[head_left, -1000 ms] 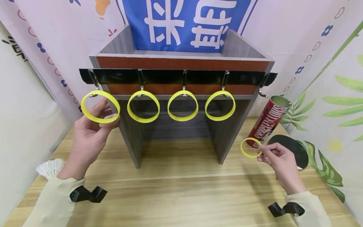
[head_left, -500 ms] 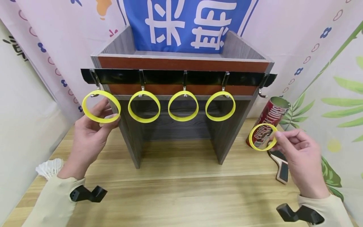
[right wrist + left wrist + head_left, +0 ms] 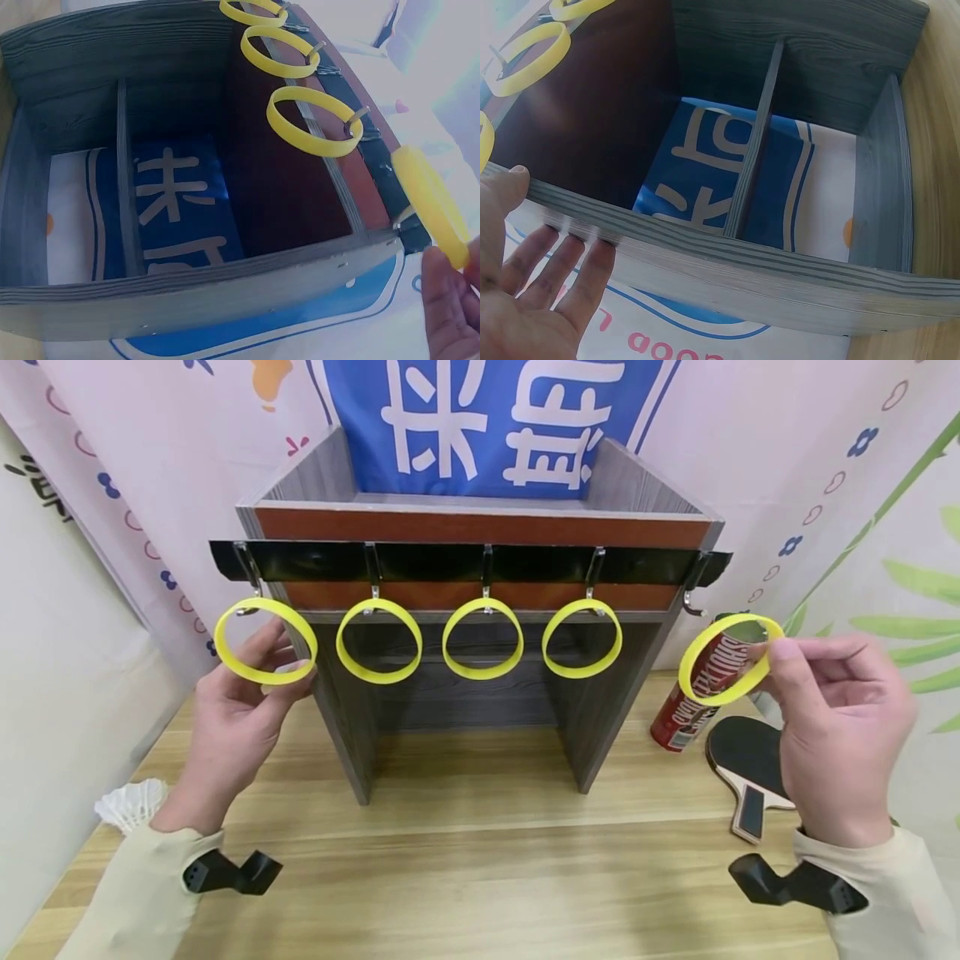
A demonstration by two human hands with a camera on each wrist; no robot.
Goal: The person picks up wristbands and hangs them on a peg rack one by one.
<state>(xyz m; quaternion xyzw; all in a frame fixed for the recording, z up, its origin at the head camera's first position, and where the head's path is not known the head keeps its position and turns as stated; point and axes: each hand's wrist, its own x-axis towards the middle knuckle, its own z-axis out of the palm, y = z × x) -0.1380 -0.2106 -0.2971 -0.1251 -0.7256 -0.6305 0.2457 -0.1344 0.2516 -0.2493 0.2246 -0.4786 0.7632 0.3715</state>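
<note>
My left hand grips the left side panel of a grey wooden cabinet, thumb on its front edge and fingers along the outer face. Between thumb and fingertips, my right hand pinches a yellow wristband. It is held up beside the rightmost hook, which bears no band, and overlaps the red can in the head view. Several more wristbands hang from the other metal hooks on the black rail across the cabinet's front. The right wrist view shows the pinched wristband close to the hook.
A red cylindrical can stands on the wooden table right of the cabinet. Near it lies a black table tennis paddle. At the left edge rests a white shuttlecock. Printed cloth hangs behind.
My right hand has lifted the wristband up and to the right, to about the height of the hanging ones. The left hand stays on the cabinet's side.
</note>
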